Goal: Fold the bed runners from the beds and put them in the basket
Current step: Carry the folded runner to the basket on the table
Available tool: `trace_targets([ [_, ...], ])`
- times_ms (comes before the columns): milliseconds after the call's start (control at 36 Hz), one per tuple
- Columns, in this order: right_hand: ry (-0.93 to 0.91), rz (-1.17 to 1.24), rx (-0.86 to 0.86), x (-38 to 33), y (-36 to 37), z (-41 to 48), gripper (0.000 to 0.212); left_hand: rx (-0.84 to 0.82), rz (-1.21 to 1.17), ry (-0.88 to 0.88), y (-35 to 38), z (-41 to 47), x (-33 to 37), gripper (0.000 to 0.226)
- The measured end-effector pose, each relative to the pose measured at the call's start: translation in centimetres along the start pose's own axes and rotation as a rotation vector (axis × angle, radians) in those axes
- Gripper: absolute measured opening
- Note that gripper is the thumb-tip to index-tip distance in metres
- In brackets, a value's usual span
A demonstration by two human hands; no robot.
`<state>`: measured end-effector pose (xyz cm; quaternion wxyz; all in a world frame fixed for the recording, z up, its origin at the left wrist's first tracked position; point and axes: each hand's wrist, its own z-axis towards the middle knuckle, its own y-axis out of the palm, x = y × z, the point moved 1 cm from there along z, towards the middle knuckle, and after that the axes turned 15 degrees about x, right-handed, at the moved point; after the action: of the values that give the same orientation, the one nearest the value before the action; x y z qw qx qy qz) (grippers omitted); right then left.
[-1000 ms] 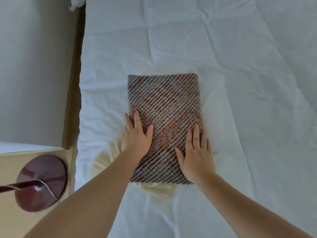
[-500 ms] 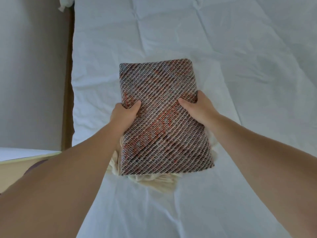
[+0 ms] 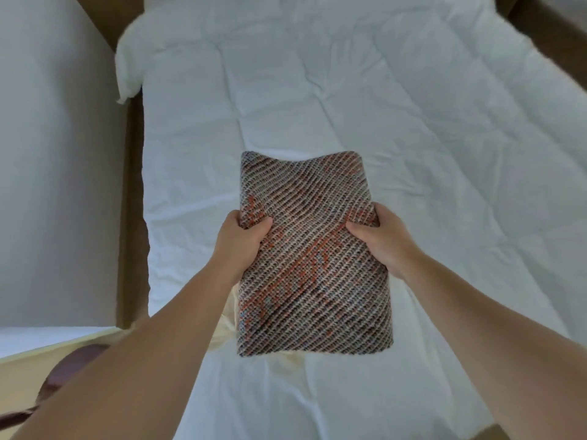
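You are holding the folded bed runner over the bed, and everything else can be placed from that woven rectangle. Your left hand clasps its left edge about halfway along, thumb pressed on the top face and the other fingers tucked out of sight underneath. Your right hand does the same on the opposite edge, thumb lying across the weave and fingers wrapped below, so both hands are closed firmly on the cloth. The runner is a thick packet in diagonal grey, brown and orange stripes; its far edge dips slightly in the middle. A cream lining peeks out below its near edge and along the lower left side. Whether the near end touches the sheet cannot be told. Behind and to both sides of the runner spreads the wrinkled white sheet. Left of the runner, past the edge of the bed, is a pale wall, and toward the lower left a dark red round object shows partly behind your left forearm.
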<state>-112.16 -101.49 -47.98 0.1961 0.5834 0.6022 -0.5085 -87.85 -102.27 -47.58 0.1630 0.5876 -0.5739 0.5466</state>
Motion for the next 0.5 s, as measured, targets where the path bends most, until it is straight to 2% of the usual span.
trace_targets([
  [139,-0.07,0.043,0.147,-5.0,-9.4,-4.7,0.041,-0.071,-0.052,0.123,1.2,-6.1,8.3,0.023],
  [306,-0.135,0.083,0.34,-9.8,-21.9,-11.4,0.041,-0.193,-0.104,0.25,3.5,-15.8,18.4,0.03],
  [500,-0.183,0.132,0.556,-10.3,-36.1,-19.1,0.044,-0.386,-0.133,0.395,8.0,-28.0,26.4,0.034],
])
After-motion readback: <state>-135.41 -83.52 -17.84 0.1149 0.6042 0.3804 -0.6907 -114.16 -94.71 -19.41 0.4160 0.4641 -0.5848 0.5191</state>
